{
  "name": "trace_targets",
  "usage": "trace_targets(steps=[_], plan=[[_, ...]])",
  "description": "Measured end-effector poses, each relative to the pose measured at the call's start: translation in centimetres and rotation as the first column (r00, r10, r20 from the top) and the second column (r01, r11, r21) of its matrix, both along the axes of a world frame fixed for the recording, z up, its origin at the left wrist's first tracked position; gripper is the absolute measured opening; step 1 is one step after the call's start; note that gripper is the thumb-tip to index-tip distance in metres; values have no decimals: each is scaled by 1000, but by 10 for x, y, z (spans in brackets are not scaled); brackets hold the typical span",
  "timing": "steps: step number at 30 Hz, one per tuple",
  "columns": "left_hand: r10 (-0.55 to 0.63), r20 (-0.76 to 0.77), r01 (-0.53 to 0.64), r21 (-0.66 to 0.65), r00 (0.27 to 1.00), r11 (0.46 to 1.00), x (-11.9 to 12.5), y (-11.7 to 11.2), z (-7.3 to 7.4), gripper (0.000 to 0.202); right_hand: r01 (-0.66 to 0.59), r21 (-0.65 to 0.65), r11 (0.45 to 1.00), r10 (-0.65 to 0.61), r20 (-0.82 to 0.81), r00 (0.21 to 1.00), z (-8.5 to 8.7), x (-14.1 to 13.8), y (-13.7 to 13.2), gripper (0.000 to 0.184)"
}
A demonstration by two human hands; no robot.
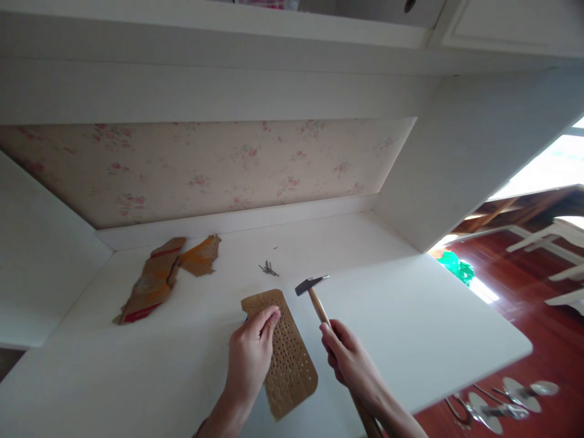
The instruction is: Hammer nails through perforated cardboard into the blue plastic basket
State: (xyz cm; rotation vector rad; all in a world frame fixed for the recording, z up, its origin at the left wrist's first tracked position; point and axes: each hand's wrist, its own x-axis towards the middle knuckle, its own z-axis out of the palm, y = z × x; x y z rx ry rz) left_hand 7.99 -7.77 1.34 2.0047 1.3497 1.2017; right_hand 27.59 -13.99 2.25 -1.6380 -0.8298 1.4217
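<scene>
My right hand (349, 356) is wrapped round the wooden handle of a hammer (319, 304), its dark metal head raised to the right of a piece of brown cardboard (292, 365). The cardboard has rounded corners and many small punched holes, and it lies on the white desktop. Over its upper left part, my left hand (253, 344) is closed in a pinch, thumb against forefinger. Whatever sits between those fingertips is hidden or too small to name. A small pile of nails (269, 269) lies behind the cardboard, with one loose nail (275, 247) farther back.
Torn cardboard pieces (152, 280) lie at the back left of the white desktop (387, 304). White side panels and an overhead shelf (219, 45) enclose it. Beyond the right edge, a green plastic item (456, 267), white chair parts (561, 243) and metal fittings (486, 413) appear over the reddish floor.
</scene>
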Motion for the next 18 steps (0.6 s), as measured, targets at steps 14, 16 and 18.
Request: trace_targets(steps=[14, 16, 18], plan=[[-2, -94, 4, 22, 996, 1000, 3, -1, 7, 16, 11, 14, 1000, -10, -69, 998, 4, -9, -5, 41], [2, -108, 1, 22, 994, 1000, 4, 0, 7, 16, 17, 24, 1000, -15, -78, 997, 10, -9, -8, 43], [7, -110, -5, 26, 994, 1000, 5, 2, 6, 16, 20, 45, 999, -16, -92, 996, 18, -10, -11, 47]])
